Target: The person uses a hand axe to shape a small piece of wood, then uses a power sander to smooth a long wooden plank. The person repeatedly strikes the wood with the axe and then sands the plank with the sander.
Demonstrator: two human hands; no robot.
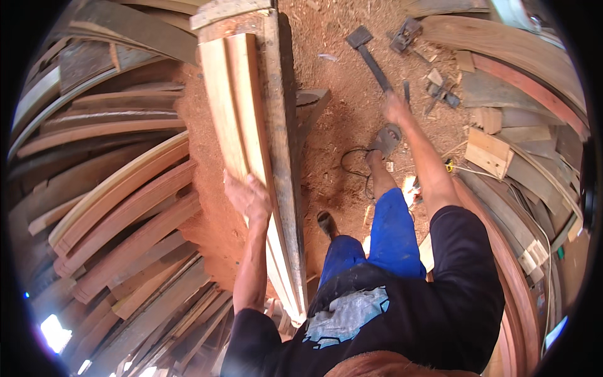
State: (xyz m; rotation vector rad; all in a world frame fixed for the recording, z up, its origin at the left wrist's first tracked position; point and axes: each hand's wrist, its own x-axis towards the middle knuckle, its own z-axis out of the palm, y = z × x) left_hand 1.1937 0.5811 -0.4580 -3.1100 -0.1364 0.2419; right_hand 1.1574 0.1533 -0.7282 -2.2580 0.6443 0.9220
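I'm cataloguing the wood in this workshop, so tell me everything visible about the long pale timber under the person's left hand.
The pale timber is long, straight-edged and bare-looking, with visible grain. A lengthwise groove or step divides its upper face; whether it is one piece or two is unclear. It lies along the worn, darker bench, its far end squarish, its near end running toward the person's left side. The left hand rests on it partway along.

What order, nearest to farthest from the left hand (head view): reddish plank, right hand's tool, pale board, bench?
1. Pale board: under the left hand.
2. Bench: beneath board.
3. Tool in right hand: upper right.
4. Reddish plank: far upper right.
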